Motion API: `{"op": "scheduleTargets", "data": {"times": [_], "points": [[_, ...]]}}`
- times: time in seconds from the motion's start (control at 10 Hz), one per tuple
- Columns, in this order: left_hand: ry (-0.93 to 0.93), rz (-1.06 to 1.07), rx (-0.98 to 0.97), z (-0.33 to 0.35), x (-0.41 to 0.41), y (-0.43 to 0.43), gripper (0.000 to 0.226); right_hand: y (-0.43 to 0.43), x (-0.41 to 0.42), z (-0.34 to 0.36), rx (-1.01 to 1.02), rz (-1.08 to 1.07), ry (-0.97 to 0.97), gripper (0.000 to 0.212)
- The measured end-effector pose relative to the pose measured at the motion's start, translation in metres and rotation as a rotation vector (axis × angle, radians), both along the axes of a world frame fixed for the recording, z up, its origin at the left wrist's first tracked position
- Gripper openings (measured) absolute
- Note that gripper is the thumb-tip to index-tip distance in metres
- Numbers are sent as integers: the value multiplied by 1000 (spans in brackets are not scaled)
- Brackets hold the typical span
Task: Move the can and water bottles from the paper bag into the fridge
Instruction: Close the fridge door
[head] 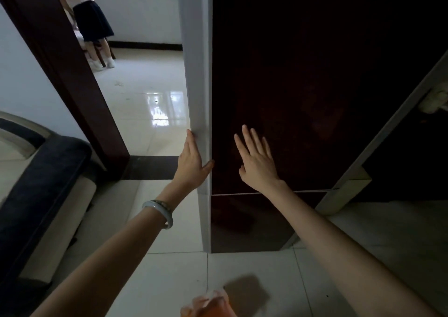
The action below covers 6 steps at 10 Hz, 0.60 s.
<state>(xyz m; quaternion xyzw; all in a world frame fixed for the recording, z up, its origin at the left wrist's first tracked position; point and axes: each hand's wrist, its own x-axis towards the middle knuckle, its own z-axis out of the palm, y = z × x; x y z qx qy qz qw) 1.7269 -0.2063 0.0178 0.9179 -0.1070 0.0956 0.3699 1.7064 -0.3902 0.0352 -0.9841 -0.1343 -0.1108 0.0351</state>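
Observation:
The fridge [291,86] stands right in front of me, tall, with dark reddish-brown doors and a pale grey side edge. My left hand [191,161] lies flat against that grey edge, thumb hooked onto the dark door front, fingers apart. My right hand [257,159] rests flat and spread on the upper door, just above the seam to the lower door. Both hands hold nothing. A bit of orange-brown paper bag [208,304] shows at the bottom edge by my feet. No can or bottle is in sight.
A dark sofa arm [43,186] sits at the left. A dark wooden door frame [72,74] opens to a tiled room where another person [92,18] stands. A white power strip [434,101] hangs at the right. The floor is glossy white tile [169,268].

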Motion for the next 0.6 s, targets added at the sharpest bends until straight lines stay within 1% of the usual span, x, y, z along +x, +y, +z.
{"op": "scheduleTargets", "data": {"times": [0.1,0.3,0.4,0.5,0.6], "points": [[-6,-11,70,1,17,4,99,2,14,-2,-12,-8,19,87],[-21,-34,141,-4,26,4,109,2,20,-5,-28,-23,23,93],[20,-1,178,1,24,3,106,0,18,4,2,-9,83,92],[48,49,260,0,9,0,98,-2,6,9,180,-2,207,89],[-39,31,425,-5,-22,-10,94,-12,-21,9,262,-65,253,88]]}}
